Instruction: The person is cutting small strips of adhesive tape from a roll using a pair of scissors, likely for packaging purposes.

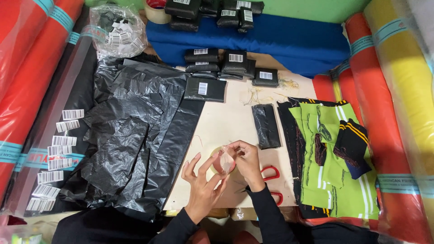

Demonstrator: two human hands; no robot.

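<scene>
At the near edge of the table (226, 122), both hands are on a roll of clear tape (224, 161): the left hand (203, 180) cups it from below with fingers spread, and the right hand (246, 160) pinches at its top, fingertips closed on what looks like the loose end, though the tape is too clear to be sure. The roll stands up off the table between the hands, and they hide most of it. Just right of the right wrist lie red scissors (271, 183); only the handles show, the blades hidden under the forearm. Beyond the hands a black wrapped packet (266, 125) lies alone. To the right is a pile of green knit pieces (334, 158) with black and striped edges, cut off at the bottom. To the left, loose black bags (131, 135) lie in a heap, with barcode labels (56, 153) on a clear sheet beside them. Farther back, labelled black packets (226, 68) sit at the table's far edge and more on blue cloth (289, 38). A clear bag (118, 29) at top left holds small labels and something dark I cannot make out. A second tape roll (157, 11) is cut off by the top edge. Fabric rolls (389, 90) flank both sides.
</scene>
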